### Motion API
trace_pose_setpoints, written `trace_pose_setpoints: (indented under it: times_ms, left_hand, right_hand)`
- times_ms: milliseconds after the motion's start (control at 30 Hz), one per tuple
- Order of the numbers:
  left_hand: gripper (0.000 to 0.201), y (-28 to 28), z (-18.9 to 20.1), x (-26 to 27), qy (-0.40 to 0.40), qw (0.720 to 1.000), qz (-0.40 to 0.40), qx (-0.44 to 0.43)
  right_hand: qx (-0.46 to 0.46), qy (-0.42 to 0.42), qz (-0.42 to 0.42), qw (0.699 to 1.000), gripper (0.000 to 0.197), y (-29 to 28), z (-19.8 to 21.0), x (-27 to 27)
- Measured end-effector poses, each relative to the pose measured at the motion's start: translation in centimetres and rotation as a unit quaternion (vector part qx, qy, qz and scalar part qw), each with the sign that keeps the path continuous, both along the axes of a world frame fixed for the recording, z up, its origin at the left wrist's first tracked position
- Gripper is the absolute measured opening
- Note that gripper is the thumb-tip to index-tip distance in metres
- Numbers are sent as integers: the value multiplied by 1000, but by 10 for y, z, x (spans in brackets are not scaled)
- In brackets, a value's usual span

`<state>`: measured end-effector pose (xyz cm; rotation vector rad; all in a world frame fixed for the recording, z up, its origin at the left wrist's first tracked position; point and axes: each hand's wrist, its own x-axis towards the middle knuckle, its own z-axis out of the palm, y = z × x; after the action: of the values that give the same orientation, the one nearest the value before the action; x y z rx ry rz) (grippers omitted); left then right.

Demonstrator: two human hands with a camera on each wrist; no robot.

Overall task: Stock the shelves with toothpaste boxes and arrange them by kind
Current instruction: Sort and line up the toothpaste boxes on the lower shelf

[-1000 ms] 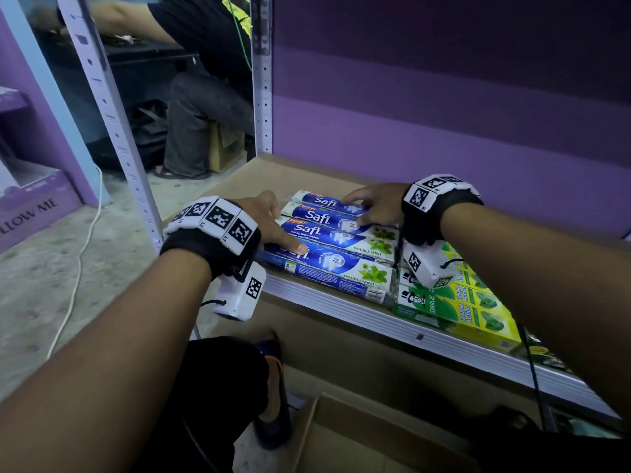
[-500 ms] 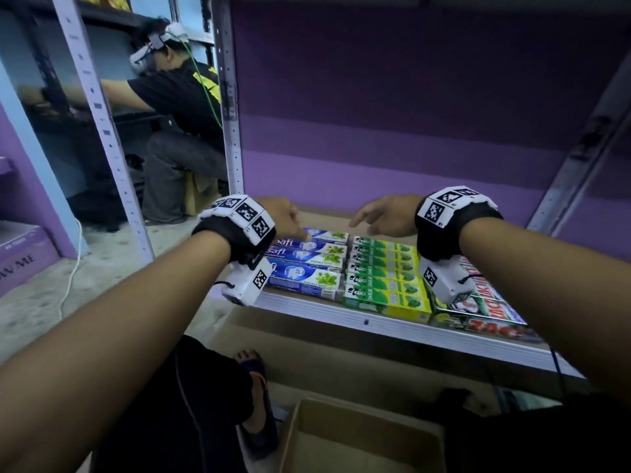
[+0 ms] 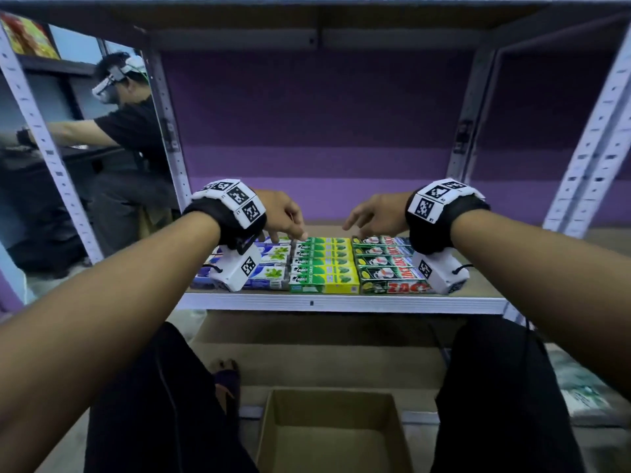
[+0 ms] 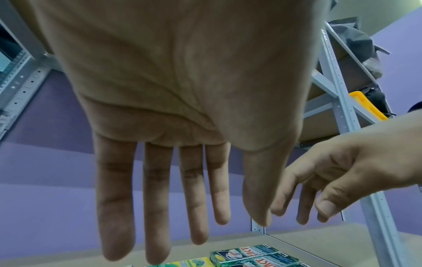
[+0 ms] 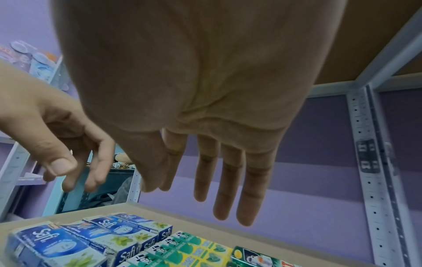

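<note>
Three groups of toothpaste boxes lie side by side at the shelf's point(image 3: 341, 302) front. Blue Safi boxes point(image 3: 269, 264) point(image 5: 75, 245) are on the left, green-and-yellow Darlie boxes point(image 3: 324, 264) point(image 5: 189, 247) in the middle, green-and-red Zact boxes point(image 3: 386, 264) point(image 4: 251, 254) on the right. My left hand point(image 3: 286, 220) point(image 4: 173, 216) hovers above the seam between the blue and green groups, fingers straight and holding nothing. Above the Zact boxes' back end hangs my right hand point(image 3: 372, 216) point(image 5: 205, 189), also spread and empty. Neither hand touches a box.
An open cardboard box point(image 3: 331, 435) sits on the floor between my knees, below the shelf. Grey uprights point(image 3: 170, 131) point(image 3: 594, 148) frame the bay, with a purple back wall point(image 3: 324, 131). Bare shelf board lies behind and right of the boxes. Another person point(image 3: 126, 131) sits at the left.
Both hands have lifted off the blue Safi boxes and drawn apart above the rows. The view has pulled back and now takes in all three groups and the whole bay.
</note>
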<state>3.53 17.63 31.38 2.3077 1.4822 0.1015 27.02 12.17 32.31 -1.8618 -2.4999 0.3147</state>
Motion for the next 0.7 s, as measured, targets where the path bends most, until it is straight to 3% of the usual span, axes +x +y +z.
trace_pose_setpoints:
  times_ms: [367,600,700]
  left_hand:
    - [24,8,-3,38,13,999,-20,-25]
    - [25,79,-38,47,20,997,-12,-68]
    - [25,123,-57,50,38,991,-12,-129]
  right_hand:
    - [-31,18,-12,999,31,22,-12,27]
    - [-78,39,36,996,29,84,-38,30]
    - [-100,46,57,992,25,122,-55,32]
